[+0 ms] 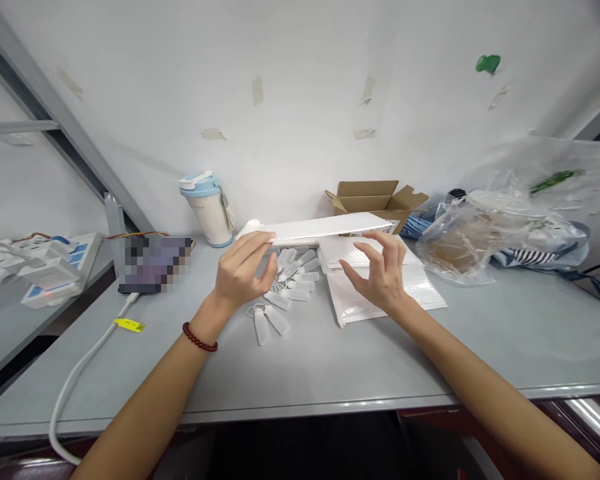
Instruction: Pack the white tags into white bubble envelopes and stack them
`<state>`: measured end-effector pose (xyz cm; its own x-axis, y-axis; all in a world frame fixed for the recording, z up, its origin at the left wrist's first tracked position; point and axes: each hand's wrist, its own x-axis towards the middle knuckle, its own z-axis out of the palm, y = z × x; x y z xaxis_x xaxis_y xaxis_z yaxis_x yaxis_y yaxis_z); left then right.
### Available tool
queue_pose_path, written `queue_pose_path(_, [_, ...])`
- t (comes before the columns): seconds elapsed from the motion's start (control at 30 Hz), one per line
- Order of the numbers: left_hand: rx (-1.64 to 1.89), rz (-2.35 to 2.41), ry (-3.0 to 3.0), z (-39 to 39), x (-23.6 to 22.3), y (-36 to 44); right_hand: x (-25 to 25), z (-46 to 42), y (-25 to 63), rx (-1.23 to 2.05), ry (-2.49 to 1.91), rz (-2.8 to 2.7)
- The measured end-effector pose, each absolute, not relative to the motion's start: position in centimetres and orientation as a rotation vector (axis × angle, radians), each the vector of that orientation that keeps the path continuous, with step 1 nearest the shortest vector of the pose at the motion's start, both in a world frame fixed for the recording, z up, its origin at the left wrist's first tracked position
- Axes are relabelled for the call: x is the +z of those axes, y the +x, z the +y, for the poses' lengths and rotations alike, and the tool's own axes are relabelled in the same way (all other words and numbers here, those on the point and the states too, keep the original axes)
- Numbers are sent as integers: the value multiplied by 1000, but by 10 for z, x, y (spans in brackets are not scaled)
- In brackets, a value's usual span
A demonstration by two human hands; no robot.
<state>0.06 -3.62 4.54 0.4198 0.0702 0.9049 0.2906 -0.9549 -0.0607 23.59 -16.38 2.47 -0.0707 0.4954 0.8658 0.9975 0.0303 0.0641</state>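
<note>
My left hand [243, 270] has its fingertips on the left end of a long, flat white packet [325, 228]; the thumb hangs apart below. The packet tilts slightly, and whether it rests on anything beneath cannot be made out. Close to its right end is my right hand [383, 270], fingers curved and spread, with nothing between them. Under that hand lie white plastic mailer bags [355, 303]. Between my hands several frosted, translucent tags [295, 283] with small loops are heaped, and a pair of tags [270, 322] lies nearer me.
An open cardboard box [367, 197] stands behind the packet. At the back left are a blue-lidded cup [207, 207], a blurred dark device [155, 267] with a white cable [87, 367], and a power strip [63, 273]. A clear plastic bag [460, 247] sits at right.
</note>
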Motion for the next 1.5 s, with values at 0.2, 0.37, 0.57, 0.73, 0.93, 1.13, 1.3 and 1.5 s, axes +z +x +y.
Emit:
queue_pose_path(0.2, [-1478,-76,-2584,-55,33,16,25,-166,233,-1065,-1635,-1637])
queue_pose_path(0.37, [-1488,-192,-2664,-64,31,23,24,-163,237,-1006,-1691,-1871])
queue_pose_path(0.57, [-1931,-1047,-2669,-63,45,21,25,-161,237,-1067,-1606,-2006])
queue_pose_path(0.73, [-2109,-1764,-3225,-53,51,18,24,-163,234,-1024,-1545,-2102])
queue_pose_path(0.93, [-2037,-1856,-3513,-51,51,17,18,-160,229,-959,-1400,-2179])
queue_pose_path(1.13, [-1919,-1958,-3578,-57,50,21,23,-163,225,-795,-1414,-2172])
queue_pose_path(1.3, [-1496,-1769,-3887,-66,51,23,25,-167,226,-730,-1519,-2186])
queue_pose_path(1.5, [-1220,-1461,-4081,-72,53,23,22,-167,224,-625,-1609,-2178])
